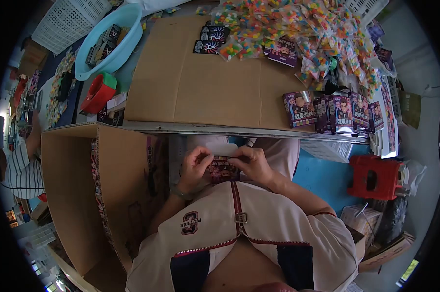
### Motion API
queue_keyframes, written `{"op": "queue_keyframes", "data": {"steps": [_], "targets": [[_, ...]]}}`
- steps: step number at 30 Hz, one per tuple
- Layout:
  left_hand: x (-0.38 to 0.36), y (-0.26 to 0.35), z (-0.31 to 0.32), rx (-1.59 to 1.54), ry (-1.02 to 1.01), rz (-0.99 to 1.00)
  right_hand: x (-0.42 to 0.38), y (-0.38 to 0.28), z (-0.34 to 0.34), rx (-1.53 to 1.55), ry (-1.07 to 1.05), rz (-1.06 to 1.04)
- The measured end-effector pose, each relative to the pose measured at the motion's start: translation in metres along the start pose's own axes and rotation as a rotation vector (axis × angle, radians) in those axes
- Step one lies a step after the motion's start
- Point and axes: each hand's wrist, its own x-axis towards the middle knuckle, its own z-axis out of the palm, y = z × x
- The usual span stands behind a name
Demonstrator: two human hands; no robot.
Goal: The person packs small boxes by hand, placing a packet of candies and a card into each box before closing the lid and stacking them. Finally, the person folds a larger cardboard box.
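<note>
Close to my chest, below the table edge, both hands hold a small dark printed box (223,171) with a white flap (222,149) standing up at its far end. My left hand (195,165) pinches the left corner by the flap. At the right corner, the fingers of my right hand (253,163) are closed on the same box. What is inside it cannot be seen. On the table ahead, several purple printed boxes (343,113) stand at the right, and another purple box (282,52) lies by a heap of clear candy packets (298,29).
Flattened cardboard (205,87) covers the table, with black cards (211,40) at its far side. A blue basin (86,68) and red tape roll (99,95) sit left. A large open carton (74,190) stands at my left, a red stool (373,177) at right. Another person's striped sleeve (22,170) shows far left.
</note>
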Motion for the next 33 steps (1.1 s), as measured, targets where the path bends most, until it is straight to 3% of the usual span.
{"op": "queue_keyframes", "data": {"steps": [1,2,4,7,8,10,12,13,15,17,19,20,21,22,26,27,30,32,33], "targets": [[-0.001,-0.002,-0.002,0.213,-0.003,0.003,0.001,0.0,-0.004,-0.003,-0.004,0.001],[0.001,-0.006,0.001,0.209,-0.002,0.002,0.003,0.0,-0.008,-0.005,-0.035,0.065],[0.008,-0.013,0.008,0.301,0.123,0.247,0.005,-0.006,-0.011,-0.011,-0.063,0.13],[0.009,-0.015,0.005,0.41,0.1,0.362,0.01,-0.014,-0.01,0.057,0.074,0.26],[0.007,-0.013,0.009,0.408,0.1,0.359,0.01,-0.009,-0.009,0.138,0.089,0.265],[0.0,-0.007,0.019,0.102,0.241,0.144,0.008,-0.008,-0.008,0.222,0.107,0.273],[0.0,-0.012,0.01,0.149,0.205,0.15,0.007,-0.013,-0.01,0.0,0.044,0.059],[0.0,-0.011,0.008,0.194,0.171,0.156,0.007,-0.012,-0.01,0.001,0.043,0.06],[0.001,-0.009,0.008,0.109,0.159,0.13,0.013,-0.009,-0.013,-0.274,0.108,-0.405],[0.002,-0.003,0.008,0.027,0.14,0.098,0.014,-0.012,-0.017,-0.284,0.043,-0.373],[0.004,0.003,0.005,0.207,0.027,0.105,0.014,-0.017,-0.021,-0.291,-0.018,-0.338],[0.007,0.001,0.003,0.207,0.026,0.102,0.015,-0.02,-0.025,-0.176,-0.074,-0.204],[0.01,-0.002,-0.001,0.262,-0.042,0.234,0.017,-0.021,-0.028,-0.059,-0.13,-0.069],[0.012,-0.004,-0.003,0.316,-0.111,0.361,0.02,-0.019,-0.029,-0.054,-0.131,-0.061],[0.01,0.013,0.001,0.286,-0.139,0.186,0.023,-0.015,-0.031,0.288,-0.209,0.323],[0.009,0.021,0.004,0.294,-0.144,0.122,0.024,-0.02,-0.035,0.197,-0.277,0.283],[0.019,0.025,0.008,0.273,-0.157,0.177,0.024,-0.024,-0.034,0.287,-0.27,0.23],[0.02,0.023,0.006,0.296,-0.212,0.218,0.018,-0.017,-0.023,0.259,-0.182,0.174],[0.021,0.021,0.008,0.247,-0.183,0.141,0.014,-0.018,-0.019,0.118,-0.106,0.039]]}}
